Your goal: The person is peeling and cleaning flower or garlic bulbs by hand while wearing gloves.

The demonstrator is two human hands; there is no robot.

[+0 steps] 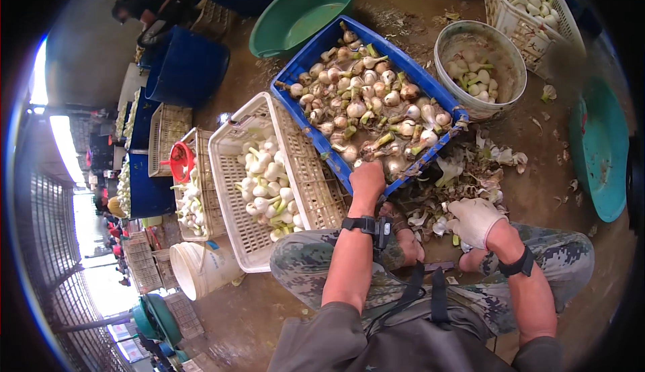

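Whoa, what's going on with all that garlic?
A bare left hand is reaching into the near side of a blue crate filled with garlic bulbs, some with dirt-brown skins. The right hand, in a pale glove, is low beside a heap of garlic skins on the floor. I can't tell whether either hand has a grip on a bulb. Left of the crate, whiter, cleaner garlic lies in a white plastic basket.

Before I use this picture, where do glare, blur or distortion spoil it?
Head view: white glare at far left; a smudgy blur at upper right, near the white crate; bending and black corners toward the rim; the blue tray is fairly clear.
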